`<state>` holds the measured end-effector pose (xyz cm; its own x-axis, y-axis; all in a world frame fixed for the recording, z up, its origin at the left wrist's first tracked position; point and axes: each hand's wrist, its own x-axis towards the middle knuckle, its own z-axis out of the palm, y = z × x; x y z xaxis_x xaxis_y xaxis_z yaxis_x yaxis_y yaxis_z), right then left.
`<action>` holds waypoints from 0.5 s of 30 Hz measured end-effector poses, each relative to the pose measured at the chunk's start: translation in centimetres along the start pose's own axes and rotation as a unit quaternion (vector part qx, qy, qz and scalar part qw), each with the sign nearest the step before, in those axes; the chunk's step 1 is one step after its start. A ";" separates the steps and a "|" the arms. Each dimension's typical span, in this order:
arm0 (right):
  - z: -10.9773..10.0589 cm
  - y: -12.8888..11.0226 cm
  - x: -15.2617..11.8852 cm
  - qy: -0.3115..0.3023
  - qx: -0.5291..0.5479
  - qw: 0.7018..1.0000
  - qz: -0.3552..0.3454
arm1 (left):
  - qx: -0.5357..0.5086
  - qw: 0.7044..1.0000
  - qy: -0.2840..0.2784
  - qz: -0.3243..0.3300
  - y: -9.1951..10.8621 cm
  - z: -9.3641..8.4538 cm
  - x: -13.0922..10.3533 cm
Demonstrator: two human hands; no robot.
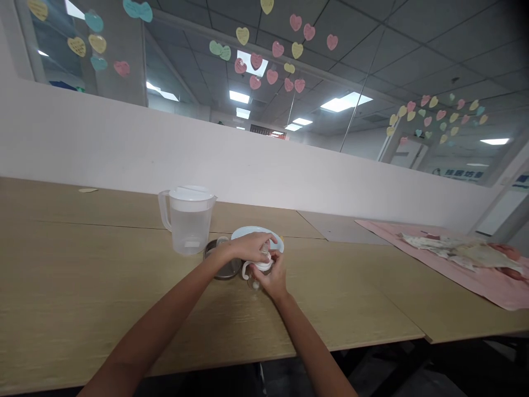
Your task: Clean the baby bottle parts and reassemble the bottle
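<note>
A small clear baby bottle with a white collar [264,264] and a curved white side handle [245,271] is between my two hands, just above the table or on it; I cannot tell which. From above, my left hand [253,246] reaches over with its fingers closed on the top part. My right hand [275,277] wraps the collar and the side from the right. The fingers cover much of the bottle. Behind the hands lies a pale blue plate [248,230], partly hidden. Beside my left wrist is a round metal bowl [226,274] with a clear item in it.
A clear lidded pitcher [190,229] holding liquid stands to the left. On the right, a pink cloth [467,281] carries what looks like a doll in pale clothing [467,251]. A white wall and windows with heart-shaped notes border the wooden table [103,286].
</note>
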<state>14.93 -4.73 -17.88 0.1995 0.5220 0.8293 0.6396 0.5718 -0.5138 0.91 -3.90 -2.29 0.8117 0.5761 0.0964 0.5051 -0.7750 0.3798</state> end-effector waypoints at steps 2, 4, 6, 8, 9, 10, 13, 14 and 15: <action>-0.2 -0.3 0.1 -0.016 0.002 1.000 -0.002 | -0.016 0.999 -0.003 0.031 -0.5 -0.1 -0.1; -0.3 -0.6 0.3 -0.033 0.003 0.999 -0.008 | -0.031 0.998 -0.002 0.046 -0.7 -0.3 -0.3; -0.4 -0.7 0.4 -0.038 0.000 0.999 -0.002 | -0.043 0.998 0.004 0.041 -0.7 -0.5 -0.5; -0.4 -0.7 0.4 -0.033 -0.006 0.999 0.015 | -0.041 0.999 0.016 0.012 -0.5 -0.6 -0.5; -0.3 -0.7 0.4 -0.031 -0.010 0.999 0.023 | -0.031 0.999 0.021 -0.010 -0.4 -0.6 -0.4; -0.3 -0.7 0.4 -0.029 -0.012 0.999 0.030 | -0.017 0.999 0.022 -0.030 -0.2 -0.5 -0.3; -0.1 -0.6 0.4 -0.028 -0.009 0.999 0.044 | 0.022 0.998 0.005 -0.065 0.0 -0.1 0.0; -0.1 -0.5 0.4 -0.028 -0.007 0.999 0.047 | 0.027 0.998 -0.002 -0.064 0.0 0.0 0.0; -0.1 -0.5 0.4 -0.027 -0.003 0.998 0.048 | 0.028 0.998 -0.008 -0.059 -0.1 0.0 0.1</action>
<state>14.74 -4.87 -17.25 0.2208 0.6079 0.7627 0.6232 0.5136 -0.5898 0.91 -3.79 -2.30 0.7494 0.6610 0.0391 0.6133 -0.7151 0.3354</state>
